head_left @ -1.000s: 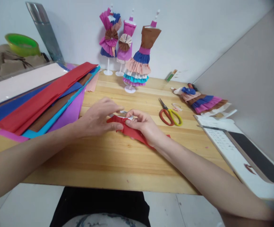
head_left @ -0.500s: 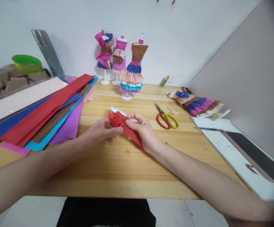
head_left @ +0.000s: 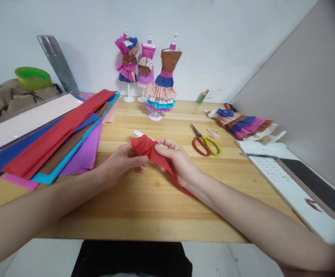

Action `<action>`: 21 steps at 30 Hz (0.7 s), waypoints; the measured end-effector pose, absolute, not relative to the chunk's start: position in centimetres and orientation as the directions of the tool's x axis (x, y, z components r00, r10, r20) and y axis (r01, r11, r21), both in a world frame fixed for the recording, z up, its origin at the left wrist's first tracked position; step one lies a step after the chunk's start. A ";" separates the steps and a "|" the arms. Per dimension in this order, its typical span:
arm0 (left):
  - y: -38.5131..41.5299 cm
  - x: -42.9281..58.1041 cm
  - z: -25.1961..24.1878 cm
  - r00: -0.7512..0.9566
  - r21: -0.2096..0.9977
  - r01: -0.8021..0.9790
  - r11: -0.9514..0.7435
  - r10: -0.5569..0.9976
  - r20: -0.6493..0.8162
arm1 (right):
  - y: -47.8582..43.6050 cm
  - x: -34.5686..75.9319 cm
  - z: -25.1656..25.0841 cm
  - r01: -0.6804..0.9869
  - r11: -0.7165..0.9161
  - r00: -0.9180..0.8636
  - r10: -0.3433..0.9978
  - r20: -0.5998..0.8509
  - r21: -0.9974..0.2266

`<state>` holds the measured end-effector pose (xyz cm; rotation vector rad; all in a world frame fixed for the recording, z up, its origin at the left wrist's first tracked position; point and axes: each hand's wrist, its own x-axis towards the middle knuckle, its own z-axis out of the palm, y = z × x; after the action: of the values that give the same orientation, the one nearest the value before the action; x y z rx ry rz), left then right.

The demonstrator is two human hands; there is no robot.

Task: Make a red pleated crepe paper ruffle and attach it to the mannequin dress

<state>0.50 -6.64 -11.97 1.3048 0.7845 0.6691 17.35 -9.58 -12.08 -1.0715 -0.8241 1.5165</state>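
Both hands hold a strip of red crepe paper [head_left: 143, 147] above the middle of the table, its upper edge bunched into gathers. My left hand [head_left: 128, 158] pinches the left end, its thumb along the lower edge. My right hand [head_left: 175, 157] grips the gathered middle between thumb and fingers. From under that hand the loose tail of the strip hangs down to the right. A narrow white strip [head_left: 138, 133] shows behind the red paper; most of it is hidden.
Scissors [head_left: 204, 143] lie right of my hands. Folded coloured paper sheets [head_left: 60, 132] cover the left side. Three small dress forms [head_left: 167, 77] in paper dresses stand at the back. Another paper dress [head_left: 244, 125] lies at the right, near a white board [head_left: 267, 169] with a phone-like dark slab.
The red paper looks more tightly bunched under my right thumb, and its tail reaches farther down to the right. My hands have barely moved; the view has shifted slightly.
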 end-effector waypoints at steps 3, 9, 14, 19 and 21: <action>-6.8 0.5 -12.0 0.609 0.984 -0.006 0.180 0.781 -0.139 | -9.7 17.2 -12.0 -0.377 -0.202 -0.067 0.979 -0.191 -0.904; -6.7 0.2 -12.3 0.574 0.969 0.071 0.235 0.785 -0.233 | -9.8 17.1 -12.0 -0.380 -0.201 -0.104 0.979 -0.175 -0.903; -5.9 -0.1 -12.2 0.667 0.972 0.141 0.187 0.707 -0.233 | -9.5 17.4 -12.0 -0.334 -0.189 -0.066 0.982 -0.177 -0.924; -3.9 -2.1 -10.3 0.677 0.929 0.362 0.075 0.664 -0.317 | -9.3 17.6 -11.9 -0.289 -0.164 -0.034 0.986 -0.161 -0.943; -3.0 -3.2 -9.0 0.677 0.789 0.606 -0.103 0.587 -0.444 | -9.3 17.6 -12.0 -0.260 -0.142 -0.020 0.990 -0.141 -0.955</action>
<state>-3.15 -2.99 -9.02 1.7683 0.9561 -0.0218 17.57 -9.33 -12.00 -1.1109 -0.9413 1.4272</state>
